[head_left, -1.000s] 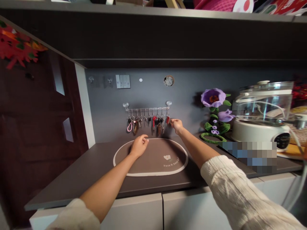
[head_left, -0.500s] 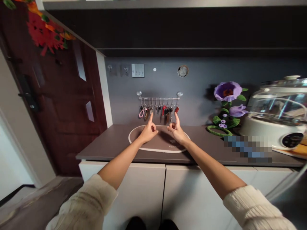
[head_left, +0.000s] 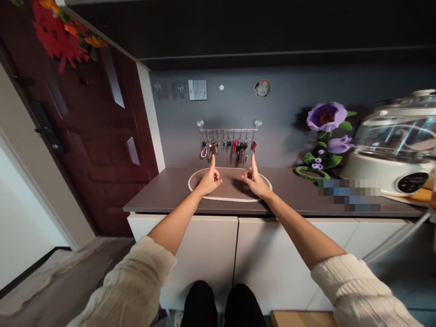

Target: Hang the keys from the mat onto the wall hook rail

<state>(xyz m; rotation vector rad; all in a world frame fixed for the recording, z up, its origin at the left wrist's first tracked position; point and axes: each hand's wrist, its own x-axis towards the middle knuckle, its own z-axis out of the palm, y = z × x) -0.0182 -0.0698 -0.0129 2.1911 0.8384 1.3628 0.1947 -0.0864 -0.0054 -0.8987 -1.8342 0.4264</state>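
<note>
My left hand (head_left: pixel 210 180) is held up over the left part of an oval brown mat (head_left: pixel 231 181) with a pale rim. Its index finger points up and the thumb sticks out, while the other fingers curl; nothing is in it. Over the mat's right part, my right hand (head_left: pixel 255 180) mirrors this pose, also holding nothing. Behind them a clear hook rail (head_left: pixel 230 130) is fixed to the grey wall. Several bunches of keys (head_left: pixel 240 146) hang from it, with a pink loop (head_left: pixel 204 151) at the left and a red tag (head_left: pixel 254 146) at the right end.
Purple artificial flowers (head_left: pixel 327 118) stand on the dark countertop (head_left: pixel 289 200) at the right, near a cream appliance (head_left: pixel 378 175) with a clear upper part. A dark shelf (head_left: pixel 238 32) overhangs the counter. White cabinet doors (head_left: pixel 200 254) are below, and a brown door (head_left: pixel 98 159) is at the left.
My right hand has drawn back from the red tag on the rail, which still hangs there. Both hands now point their index fingers upward. The view has shifted, showing my legs and the floor.
</note>
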